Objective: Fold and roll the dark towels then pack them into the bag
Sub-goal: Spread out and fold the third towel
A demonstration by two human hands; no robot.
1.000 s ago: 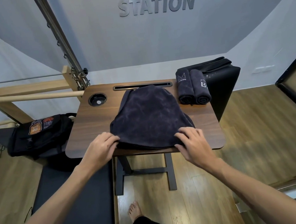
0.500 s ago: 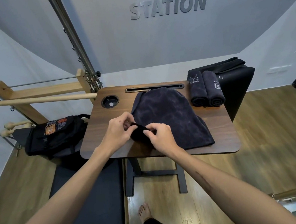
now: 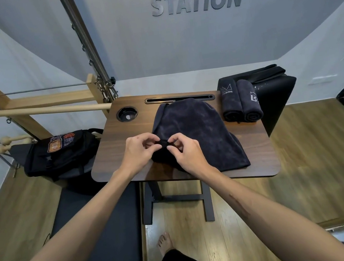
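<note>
Dark cloth: a charcoal towel (image 3: pixel 198 133) lies spread on the wooden table (image 3: pixel 112 152), its near-left corner bunched up where both hands meet.
Head view, hands: left hand (image 3: pixel 139 152) and right hand (image 3: pixel 186 153) sit close together over that corner, the fingers (image 3: pixel 172 140) of each pinched on a small fold of the towel.
Change: a second ago the hands were wide apart, pressing the towel's near edge flat; half a second ago they had drawn in to the left corner, and now they hold it tighter and a little raised.
Meaning: by my reading, smoothing is over and the tight first turn of the roll is being started at this corner.
Finished work: two rolled towels (image 3: pixel 240 103) lie side by side at the table's far right, touching each other.
Bag: the black backpack (image 3: pixel 62 151) rests to the left of the table, well apart from the hands; whether it is open I cannot tell.
Remaining: rolling this towel, then packing all three.
</note>
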